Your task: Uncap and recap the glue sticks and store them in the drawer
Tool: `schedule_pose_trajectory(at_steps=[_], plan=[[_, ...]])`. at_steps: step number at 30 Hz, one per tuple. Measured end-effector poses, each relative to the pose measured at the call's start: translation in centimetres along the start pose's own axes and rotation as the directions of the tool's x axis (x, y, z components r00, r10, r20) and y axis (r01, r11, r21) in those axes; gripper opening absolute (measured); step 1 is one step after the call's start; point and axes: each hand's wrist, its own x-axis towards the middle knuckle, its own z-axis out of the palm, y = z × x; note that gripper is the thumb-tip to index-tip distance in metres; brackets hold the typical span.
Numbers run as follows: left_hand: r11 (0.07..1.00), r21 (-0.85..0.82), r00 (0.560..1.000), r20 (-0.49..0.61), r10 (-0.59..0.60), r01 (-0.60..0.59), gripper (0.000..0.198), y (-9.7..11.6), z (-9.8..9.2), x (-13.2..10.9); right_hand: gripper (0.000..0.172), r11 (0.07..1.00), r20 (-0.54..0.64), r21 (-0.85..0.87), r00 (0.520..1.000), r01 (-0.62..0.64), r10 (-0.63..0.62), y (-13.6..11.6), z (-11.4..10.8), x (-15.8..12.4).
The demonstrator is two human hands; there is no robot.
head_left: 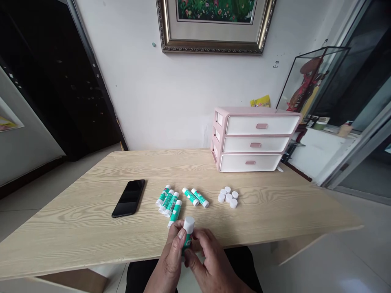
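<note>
A green glue stick (187, 241) with a white cap (189, 224) on top stands nearly upright between my hands at the table's front edge. My left hand (172, 256) is closed around its body, thumb along the side. The thumb and fingers of my right hand (207, 258) pinch its lower end, which they partly hide. Just beyond my hands lies a group of several green-and-white glue sticks (170, 204), the nearest one (176, 211) close to my left fingers. Two more glue sticks (195, 197) lie side by side to the right. Several loose white caps (229, 197) sit farther right.
A black phone (128, 198) lies on the left of the wooden table (76, 219). At the back right stands a pink-and-white drawer unit (255, 140), with a yellow packet (261, 101) behind its top. A framed picture (214, 45) hangs on the wall.
</note>
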Motion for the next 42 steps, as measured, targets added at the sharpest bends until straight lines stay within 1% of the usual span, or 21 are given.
schedule_pose_trajectory(at_steps=[2,4,5,7,9,10,12,13,15,17,18,21,22,24,27,29,35,42], plan=[[0.999,0.016,0.997,-0.056,-0.045,0.046,0.067,-0.6,0.1,0.1,0.017,1.000,-0.008,-0.012,1.000,-0.003,0.003,0.1,0.3,0.1],[0.998,0.022,0.995,-0.081,-0.058,0.060,0.076,-0.9,0.1,0.0,0.018,1.000,-0.016,-0.001,1.000,-0.008,0.008,0.1,0.4,0.2],[0.999,0.027,0.996,-0.074,-0.045,0.047,0.078,-0.9,0.2,0.0,0.020,1.000,-0.027,0.012,1.000,-0.015,0.016,0.2,0.4,0.2],[0.999,0.049,1.000,-0.018,0.007,-0.007,0.077,-0.4,0.0,-0.2,0.027,0.998,-0.044,0.042,0.998,-0.037,0.038,0.4,0.0,0.4],[0.992,0.094,0.997,0.024,0.078,-0.080,0.072,0.3,-0.4,-0.3,0.031,0.997,-0.063,0.048,0.996,-0.060,0.063,0.7,-0.7,1.2],[0.985,0.126,0.993,0.026,0.114,-0.116,0.069,0.6,-0.7,-0.3,0.032,0.997,-0.082,0.034,0.994,-0.072,0.075,0.9,-1.2,1.8],[0.961,0.207,0.980,-0.041,0.194,-0.182,0.060,1.1,-1.6,-0.2,0.032,0.995,-0.139,-0.031,0.986,-0.100,0.094,1.2,-2.5,3.5],[0.946,0.249,0.966,-0.101,0.239,-0.208,0.056,1.2,-2.1,0.0,0.032,0.990,-0.171,-0.080,0.980,-0.120,0.105,1.4,-3.1,4.6],[0.915,0.324,0.921,-0.221,0.320,-0.240,0.050,1.1,-3.0,0.3,0.031,0.963,-0.213,-0.200,0.968,-0.178,0.135,1.6,-4.2,6.8],[0.892,0.378,0.873,-0.313,0.375,-0.248,0.046,0.9,-4.0,0.9,0.031,0.912,-0.219,-0.327,0.959,-0.248,0.182,1.9,-4.9,8.9],[0.886,0.396,0.857,-0.341,0.386,-0.241,0.045,0.6,-4.4,1.2,0.030,0.877,-0.209,-0.390,0.954,-0.282,0.213,2.0,-5.1,9.8],[0.889,0.405,0.843,-0.383,0.378,-0.215,0.043,-0.1,-5.6,2.3,0.028,0.752,-0.168,-0.559,0.936,-0.350,0.310,2.5,-5.1,12.3],[0.896,0.394,0.843,-0.395,0.365,-0.204,0.043,-0.4,-6.0,2.7,0.028,0.720,-0.159,-0.595,0.930,-0.358,0.330,2.7,-5.0,13.0],[0.916,0.363,0.852,-0.410,0.324,-0.174,0.044,-0.8,-6.5,3.3,0.027,0.688,-0.148,-0.632,0.927,-0.358,0.346,3.2,-4.7,14.1],[0.932,0.340,0.884,-0.389,0.259,-0.123,0.045,-1.0,-6.8,3.7,0.029,0.677,-0.138,-0.647,0.926,-0.352,0.351,4.1,-4.2,15.4],[0.933,0.341,0.898,-0.366,0.246,-0.116,0.044,-0.8,-6.8,3.6,0.030,0.667,-0.134,-0.657,0.925,-0.352,0.356,4.6,-3.9,15.9],[0.926,0.351,0.916,-0.309,0.255,-0.140,0.043,-0.6,-6.7,3.2,0.032,0.647,-0.124,-0.683,0.927,-0.338,0.353,5.8,-3.1,15.9],[0.915,0.372,0.912,-0.301,0.278,-0.157,0.044,-1.2,-7.0,3.4,0.031,0.634,-0.110,-0.715,0.944,-0.293,0.312,6.7,-2.8,15.5]])
